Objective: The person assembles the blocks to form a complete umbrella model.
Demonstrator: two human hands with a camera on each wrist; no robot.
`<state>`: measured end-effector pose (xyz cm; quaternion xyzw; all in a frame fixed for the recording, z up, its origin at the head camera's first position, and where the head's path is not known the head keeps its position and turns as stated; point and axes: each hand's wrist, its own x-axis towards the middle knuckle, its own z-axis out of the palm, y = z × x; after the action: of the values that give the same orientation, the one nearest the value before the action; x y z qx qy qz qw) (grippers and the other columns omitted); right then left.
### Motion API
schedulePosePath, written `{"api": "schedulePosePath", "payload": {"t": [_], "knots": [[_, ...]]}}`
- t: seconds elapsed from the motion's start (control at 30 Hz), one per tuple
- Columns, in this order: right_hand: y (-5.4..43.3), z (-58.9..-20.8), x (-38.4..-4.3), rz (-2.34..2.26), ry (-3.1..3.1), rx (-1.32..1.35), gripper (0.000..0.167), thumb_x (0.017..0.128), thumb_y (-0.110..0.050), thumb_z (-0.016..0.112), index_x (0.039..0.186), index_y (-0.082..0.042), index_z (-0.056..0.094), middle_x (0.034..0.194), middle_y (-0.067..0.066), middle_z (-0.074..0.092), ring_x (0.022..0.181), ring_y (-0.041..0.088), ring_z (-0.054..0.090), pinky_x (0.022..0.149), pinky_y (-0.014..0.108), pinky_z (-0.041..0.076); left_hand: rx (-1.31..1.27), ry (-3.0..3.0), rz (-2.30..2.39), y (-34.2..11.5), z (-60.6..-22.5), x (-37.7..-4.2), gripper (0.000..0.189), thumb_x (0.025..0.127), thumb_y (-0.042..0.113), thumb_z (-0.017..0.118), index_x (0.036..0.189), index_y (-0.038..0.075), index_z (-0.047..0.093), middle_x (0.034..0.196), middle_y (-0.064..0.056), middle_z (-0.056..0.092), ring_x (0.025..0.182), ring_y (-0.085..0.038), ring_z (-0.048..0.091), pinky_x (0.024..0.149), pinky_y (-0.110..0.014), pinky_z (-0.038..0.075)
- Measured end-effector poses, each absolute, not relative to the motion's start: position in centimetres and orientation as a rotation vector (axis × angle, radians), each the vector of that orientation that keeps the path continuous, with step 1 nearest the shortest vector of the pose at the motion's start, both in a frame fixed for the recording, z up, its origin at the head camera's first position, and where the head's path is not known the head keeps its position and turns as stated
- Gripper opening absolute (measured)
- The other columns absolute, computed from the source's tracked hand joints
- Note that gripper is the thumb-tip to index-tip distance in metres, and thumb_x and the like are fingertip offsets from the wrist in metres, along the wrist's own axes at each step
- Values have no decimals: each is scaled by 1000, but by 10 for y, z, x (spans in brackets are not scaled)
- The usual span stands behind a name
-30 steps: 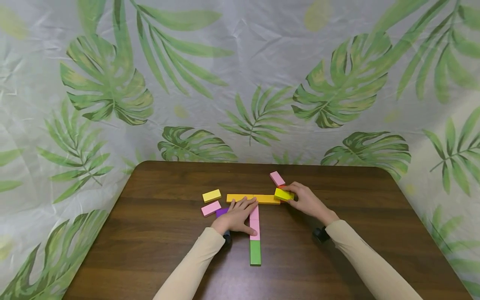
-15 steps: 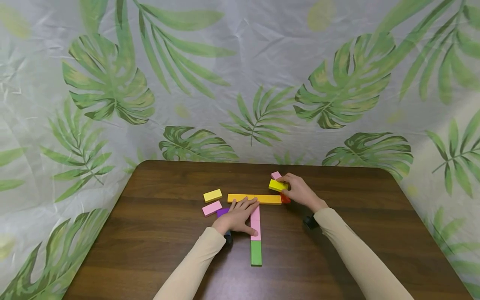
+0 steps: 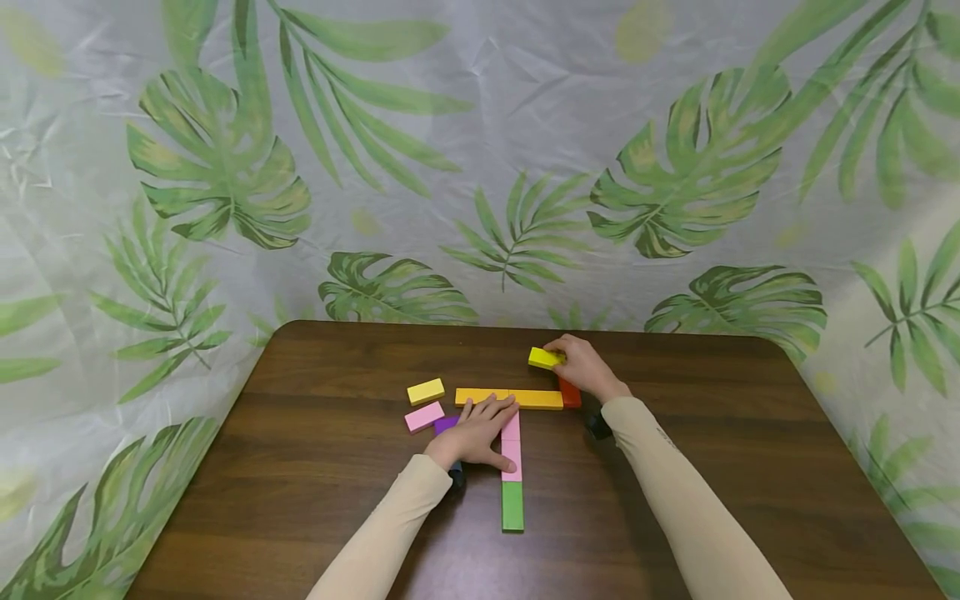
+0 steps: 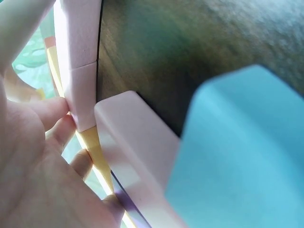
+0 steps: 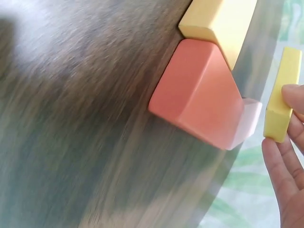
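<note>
My right hand [image 3: 588, 367] pinches a bright yellow block [image 3: 545, 358] between thumb and fingers, beyond the right end of the row; the right wrist view also shows this yellow block [image 5: 282, 97]. A red block [image 3: 570, 392] adjoins the end of a row of orange blocks [image 3: 536, 399]. A pink block [image 5: 248, 121] behind the red one is hidden by my hand in the head view. My left hand [image 3: 478, 433], fingers spread, rests over the orange row and the column of pink blocks [image 3: 511, 454] that runs down to a green block [image 3: 512, 507].
Left of my left hand lie a pale yellow block [image 3: 426, 392], a pink block [image 3: 424, 417] and a partly covered purple block [image 3: 446, 424]. A blue block [image 4: 247, 152] is close under the left wrist. The wooden table [image 3: 315, 500] ends at a leaf-patterned cloth [image 3: 540, 108].
My right hand has carried the yellow block away from me and to the left, past the orange row, uncovering the red block. My left hand has stayed in place.
</note>
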<state>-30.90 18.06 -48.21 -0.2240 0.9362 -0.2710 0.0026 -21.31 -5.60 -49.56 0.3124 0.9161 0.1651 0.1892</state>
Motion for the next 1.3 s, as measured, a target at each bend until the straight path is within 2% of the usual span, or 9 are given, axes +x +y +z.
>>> {"api": "schedulePosePath", "payload": {"t": [0.37, 0.7, 1.13, 1.3], "knots": [[165, -487, -314, -818, 2945, -630, 36, 82, 5, 61, 118, 5, 64, 114, 19, 61, 104, 34, 57, 91, 46, 46, 872, 2581, 451, -54, -497, -213, 94, 82, 48, 71, 154, 13, 22, 159, -3, 15, 145, -27, 6, 112, -54, 2], [147, -490, -316, -753, 2919, -571, 38, 82, 8, 58, 119, 2, 64, 118, 18, 60, 108, 32, 56, 93, 44, 46, 898, 2572, 465, -53, -495, -213, 93, 83, 46, 71, 153, 11, 22, 159, -4, 15, 145, -28, 6, 112, -56, 2], [147, -495, -313, -794, 2908, -610, 36, 85, 7, 60, 120, 2, 64, 116, 17, 60, 107, 32, 57, 92, 44, 46, 903, 2580, 462, -54, -497, -215, 93, 83, 47, 71, 153, 10, 22, 158, -5, 16, 145, -29, 7, 112, -56, 3], [153, -496, -307, -799, 2908, -661, 35, 84, 2, 63, 119, 2, 65, 118, 17, 62, 118, 36, 52, 103, 48, 37, 900, 2577, 479, -55, -497, -214, 94, 83, 45, 72, 153, 9, 22, 158, -7, 16, 144, -30, 7, 111, -57, 2]]}}
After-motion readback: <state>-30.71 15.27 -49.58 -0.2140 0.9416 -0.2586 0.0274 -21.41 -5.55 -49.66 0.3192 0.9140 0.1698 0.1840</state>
